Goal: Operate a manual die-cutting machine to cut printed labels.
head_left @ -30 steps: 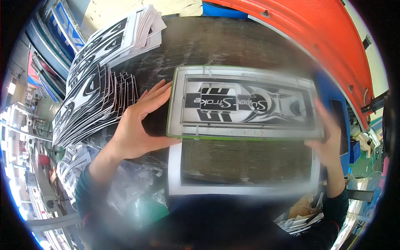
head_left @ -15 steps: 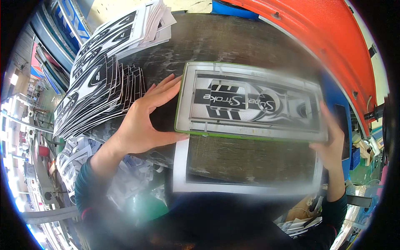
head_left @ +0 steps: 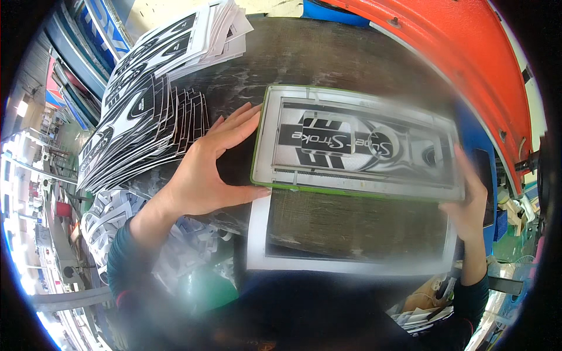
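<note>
A clear rectangular cutting die [head_left: 404,175] with a green edge lies over a black, white and grey printed sheet [head_left: 304,137], whose pattern shows through it. My left hand [head_left: 205,167] grips the die's left end, thumb at the near corner and fingers stretched along the side. At the opposite end, my right hand [head_left: 470,202] holds the right edge; blur softens its fingers. Below the die, a white border frame of paper [head_left: 351,266] surrounds a bare stretch of dark table and reaches the near edge. Its far side is hidden under the die.
The dark worn table [head_left: 328,52] carries a fanned stack of printed sheets [head_left: 140,123] at the left. Paper scraps [head_left: 111,225] are heaped below that stack. A large red machine part [head_left: 456,64] curves along the far right, beside a blue surface [head_left: 483,152].
The whole view has shifted slightly to the right. Both hands keep their hold on the cutting die, with little other visible movement.
</note>
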